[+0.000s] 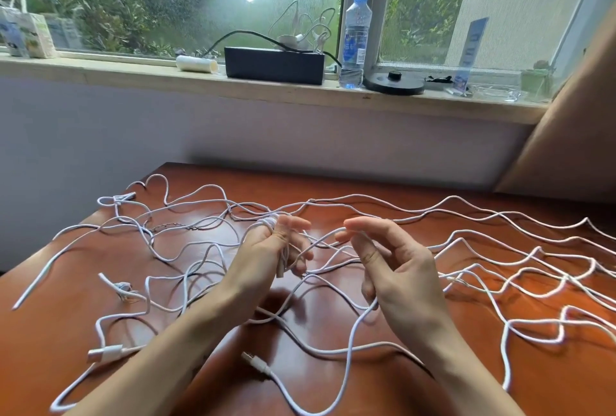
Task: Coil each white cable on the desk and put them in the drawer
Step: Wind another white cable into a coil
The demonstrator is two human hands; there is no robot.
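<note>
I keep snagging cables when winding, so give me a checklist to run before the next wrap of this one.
1. Coil started: ok, the white cable loops round the thumb of the left hand.
2. Grip of the right hand on the feed strand: cannot tell.
3. Feed strand free: not ok, other cables cross it on the desk.
4. Path to the drawer: cannot tell, none in view.

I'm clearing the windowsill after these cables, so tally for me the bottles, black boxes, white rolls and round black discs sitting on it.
Water bottle: 1
Black box: 1
White roll: 1
Round black disc: 1
Total: 4
</note>
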